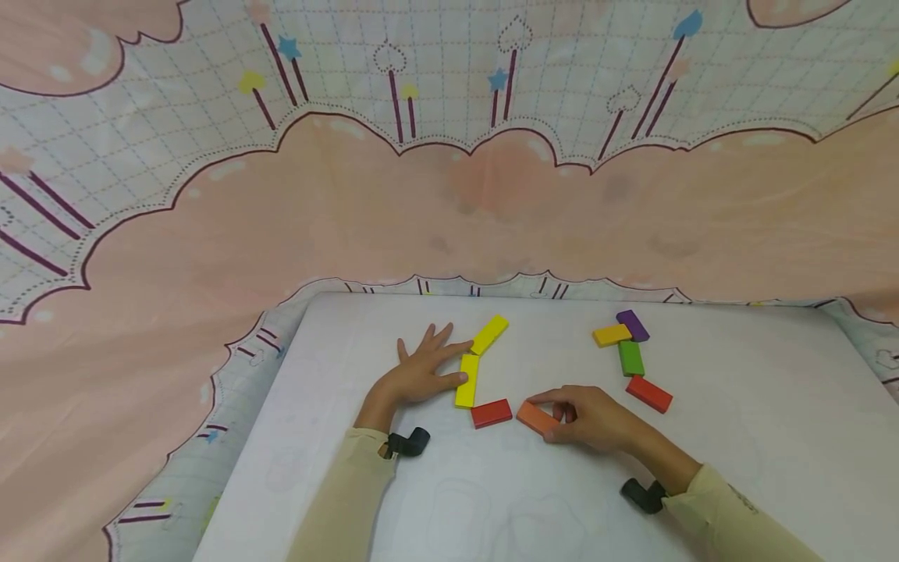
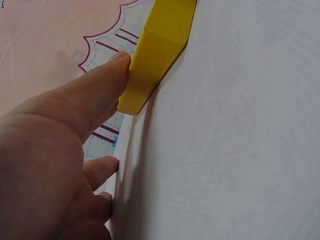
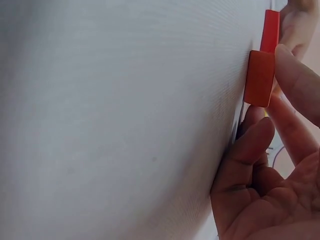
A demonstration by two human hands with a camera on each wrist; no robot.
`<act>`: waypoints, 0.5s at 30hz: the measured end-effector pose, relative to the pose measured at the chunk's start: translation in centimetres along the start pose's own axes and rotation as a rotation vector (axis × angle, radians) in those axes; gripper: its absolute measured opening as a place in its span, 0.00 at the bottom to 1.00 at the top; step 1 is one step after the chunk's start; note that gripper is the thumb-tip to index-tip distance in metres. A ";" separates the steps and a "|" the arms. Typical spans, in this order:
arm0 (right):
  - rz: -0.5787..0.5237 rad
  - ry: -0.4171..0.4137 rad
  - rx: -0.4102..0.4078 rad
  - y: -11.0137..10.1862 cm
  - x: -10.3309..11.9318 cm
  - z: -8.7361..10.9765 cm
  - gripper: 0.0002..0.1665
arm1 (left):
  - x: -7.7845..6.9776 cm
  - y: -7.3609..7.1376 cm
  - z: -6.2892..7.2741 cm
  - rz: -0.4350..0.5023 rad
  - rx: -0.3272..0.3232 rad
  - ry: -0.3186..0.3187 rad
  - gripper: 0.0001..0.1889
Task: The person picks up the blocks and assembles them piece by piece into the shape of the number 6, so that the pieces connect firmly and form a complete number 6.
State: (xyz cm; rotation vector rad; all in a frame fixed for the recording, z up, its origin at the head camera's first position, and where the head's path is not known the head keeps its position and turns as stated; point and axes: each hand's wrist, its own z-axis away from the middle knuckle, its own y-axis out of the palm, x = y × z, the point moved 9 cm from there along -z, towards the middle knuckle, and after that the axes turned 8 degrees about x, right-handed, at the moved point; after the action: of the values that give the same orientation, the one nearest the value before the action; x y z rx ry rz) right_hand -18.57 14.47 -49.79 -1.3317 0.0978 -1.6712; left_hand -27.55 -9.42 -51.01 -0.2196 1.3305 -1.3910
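Observation:
My right hand point(image 1: 590, 417) pinches an orange block point(image 1: 538, 418) between thumb and fingers, low on the white tabletop. In the right wrist view, the orange block point(image 3: 259, 79) overlaps the end of a red block point(image 3: 270, 31). My left hand point(image 1: 421, 373) lies with fingers spread beside two yellow blocks. Its thumb touches the nearer yellow block point(image 1: 467, 382), and its index fingertip is right at the farther, slanted yellow block point(image 1: 489, 334). Close up in the left wrist view, the thumb rests against the side of a yellow block point(image 2: 162, 45). Between the hands lies a red block point(image 1: 492, 414).
Toward the right, a curving row holds an amber block point(image 1: 612, 336), a purple block point(image 1: 634, 325), a green block point(image 1: 631, 359) and another red block point(image 1: 649, 394). A patterned cloth point(image 1: 492, 211) hangs behind the white table point(image 1: 449, 499).

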 end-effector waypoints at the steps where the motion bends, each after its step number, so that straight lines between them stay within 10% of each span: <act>1: -0.001 0.000 0.003 -0.1 0.0 -0.1 0.32 | 0.0 0.0 0.0 0.000 -0.001 -0.003 0.33; 15: 0.007 -0.031 0.032 -0.4 -0.1 -0.4 0.34 | -0.1 0.0 -0.2 0.009 -0.012 -0.011 0.33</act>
State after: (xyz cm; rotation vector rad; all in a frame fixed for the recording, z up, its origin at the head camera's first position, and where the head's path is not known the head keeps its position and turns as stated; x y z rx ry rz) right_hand -19.12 14.57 -49.82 -1.3312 0.0570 -1.6396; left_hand -27.64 -9.22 -51.06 -0.2292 1.3295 -1.3727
